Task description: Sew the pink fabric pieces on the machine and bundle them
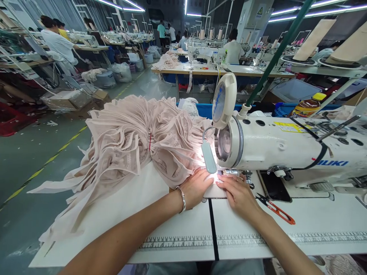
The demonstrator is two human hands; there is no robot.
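Note:
My left hand (196,187), a silver bracelet at its wrist, lies flat with fingers stretched out on a pale pink fabric piece (215,190) under the needle of a white JUKI sewing machine (286,147). My right hand (238,194) lies flat beside it, fingers pressing the same piece. A small lamp (208,157) on the machine lights the spot brightly. A big heap of pale pink fabric pieces (129,141) spreads over the table's left part, close to my left hand.
Red-handled thread snips (275,208) lie on the white table (172,229) right of my right hand. Printed rulers run along the front edge. A brown bottle (307,107) stands behind the machine. Other people sit at sewing stations beyond; an aisle with yellow lines runs left.

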